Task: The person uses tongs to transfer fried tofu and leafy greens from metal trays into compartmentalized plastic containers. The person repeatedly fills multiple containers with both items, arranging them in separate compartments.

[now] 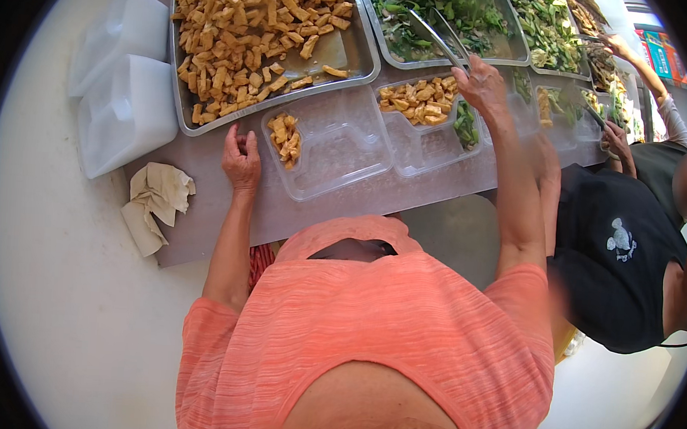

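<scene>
My right hand grips metal tongs, whose arms stand apart over a steel tray of cooked leafy greens. On the table's near side, my left hand is empty with its fingers loosely bent. It is beside a clear plastic compartment box, fingertips close to the rim of a large steel tray heaped with fried tofu pieces. Some tofu fills the box's left compartment. A second clear box, to its right, holds tofu pieces and some greens.
Stacked white plastic containers and crumpled brown paper are at the left. Farther right are more filled boxes and a tray of sliced vegetables. A person in a black shirt works close on my right; another person's arm reaches in beyond.
</scene>
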{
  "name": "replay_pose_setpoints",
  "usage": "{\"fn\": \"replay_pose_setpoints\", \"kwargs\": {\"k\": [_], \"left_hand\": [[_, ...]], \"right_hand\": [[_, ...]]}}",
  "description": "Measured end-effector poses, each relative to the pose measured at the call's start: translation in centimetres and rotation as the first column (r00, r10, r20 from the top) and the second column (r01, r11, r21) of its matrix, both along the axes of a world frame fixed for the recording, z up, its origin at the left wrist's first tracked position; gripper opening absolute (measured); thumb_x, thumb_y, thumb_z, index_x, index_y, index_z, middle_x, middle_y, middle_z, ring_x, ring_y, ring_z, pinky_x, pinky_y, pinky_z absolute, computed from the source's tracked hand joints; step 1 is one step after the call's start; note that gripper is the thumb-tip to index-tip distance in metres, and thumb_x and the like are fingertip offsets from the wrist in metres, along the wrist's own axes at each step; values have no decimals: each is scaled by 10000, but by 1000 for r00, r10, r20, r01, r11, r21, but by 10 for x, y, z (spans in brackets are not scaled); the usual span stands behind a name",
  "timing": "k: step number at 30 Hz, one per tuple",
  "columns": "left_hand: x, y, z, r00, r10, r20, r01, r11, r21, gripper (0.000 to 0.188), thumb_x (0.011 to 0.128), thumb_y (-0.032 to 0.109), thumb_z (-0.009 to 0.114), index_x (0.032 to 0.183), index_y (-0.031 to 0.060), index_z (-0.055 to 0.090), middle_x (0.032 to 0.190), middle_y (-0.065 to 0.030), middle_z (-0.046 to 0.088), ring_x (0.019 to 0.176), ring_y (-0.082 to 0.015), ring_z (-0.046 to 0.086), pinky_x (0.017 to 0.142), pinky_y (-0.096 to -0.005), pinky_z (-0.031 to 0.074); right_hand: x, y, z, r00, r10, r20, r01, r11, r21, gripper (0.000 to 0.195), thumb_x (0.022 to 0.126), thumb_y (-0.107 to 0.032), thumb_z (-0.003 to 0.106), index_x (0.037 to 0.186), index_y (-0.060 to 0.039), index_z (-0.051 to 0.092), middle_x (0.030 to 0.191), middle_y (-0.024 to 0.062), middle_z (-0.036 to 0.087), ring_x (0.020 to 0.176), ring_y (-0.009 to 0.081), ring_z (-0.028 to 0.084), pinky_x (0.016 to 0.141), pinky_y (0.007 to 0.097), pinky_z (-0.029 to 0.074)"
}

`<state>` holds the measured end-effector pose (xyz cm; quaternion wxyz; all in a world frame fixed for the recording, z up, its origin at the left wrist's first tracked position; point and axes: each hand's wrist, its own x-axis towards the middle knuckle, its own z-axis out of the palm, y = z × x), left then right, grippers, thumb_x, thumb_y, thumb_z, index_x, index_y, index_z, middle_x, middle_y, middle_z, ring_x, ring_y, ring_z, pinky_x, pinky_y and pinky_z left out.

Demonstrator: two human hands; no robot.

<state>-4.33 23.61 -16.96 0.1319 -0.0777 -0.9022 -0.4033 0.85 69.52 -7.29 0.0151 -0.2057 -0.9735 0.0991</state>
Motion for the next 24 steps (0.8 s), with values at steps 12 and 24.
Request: {"fn": "replay_pose_setpoints", "kwargs": {"k": [12,24], "left_hand": [[-1,0,0,999,-6,-38,5,1000,-24,354,868,223,663,1155,32,585,706,-36,582,575,-160,534,554,-306,461],[-1,2,1,1000,-8,-26,7,999,-43,374,866,221,665,1175,32,571,708,-35,582,587,-168,540,567,-315,468]], "right_hand": [[-27,-6,7,995,-54,-78,39,982,-184,266,836,-307,597,907,-58,654,831,203,670,850,389,649,759,475,507],[-18,3,6,978,-19,-208,14,1000,-25,254,835,-289,622,857,-40,575,808,208,657,814,413,639,706,485,511]]}}
